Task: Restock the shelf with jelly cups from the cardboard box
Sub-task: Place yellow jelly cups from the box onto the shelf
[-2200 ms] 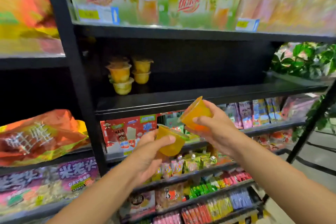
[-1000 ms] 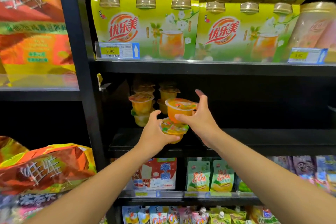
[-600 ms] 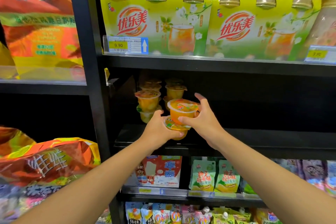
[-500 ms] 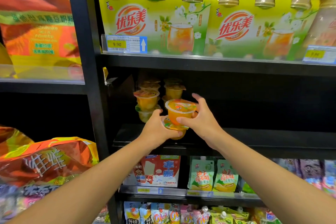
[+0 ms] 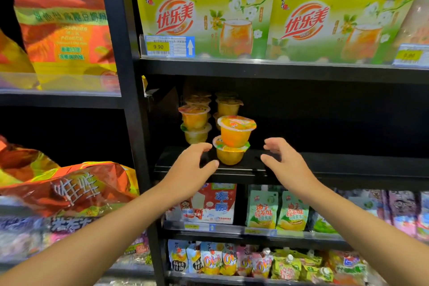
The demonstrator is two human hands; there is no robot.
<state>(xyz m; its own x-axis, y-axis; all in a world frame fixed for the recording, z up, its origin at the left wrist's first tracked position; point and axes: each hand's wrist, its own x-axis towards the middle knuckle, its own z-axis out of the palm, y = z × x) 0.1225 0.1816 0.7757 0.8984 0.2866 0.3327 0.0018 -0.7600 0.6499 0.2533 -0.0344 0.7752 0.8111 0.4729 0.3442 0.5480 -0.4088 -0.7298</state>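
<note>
Shelf point(image 5: 325, 167): black, dim, mostly bare.
Jelly cups: top cup point(image 5: 236, 130) stacked on bottom cup point(image 5: 229, 154), near the front edge.
Hands: my left hand point(image 5: 190, 167) and right hand point(image 5: 285, 162) spread, holding nothing.
Risk: off-centre stack may topple if brushed.

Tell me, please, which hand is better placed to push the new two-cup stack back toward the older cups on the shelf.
Probably the left hand: open and empty, it hovers closer to the stack than the open right hand.
</note>
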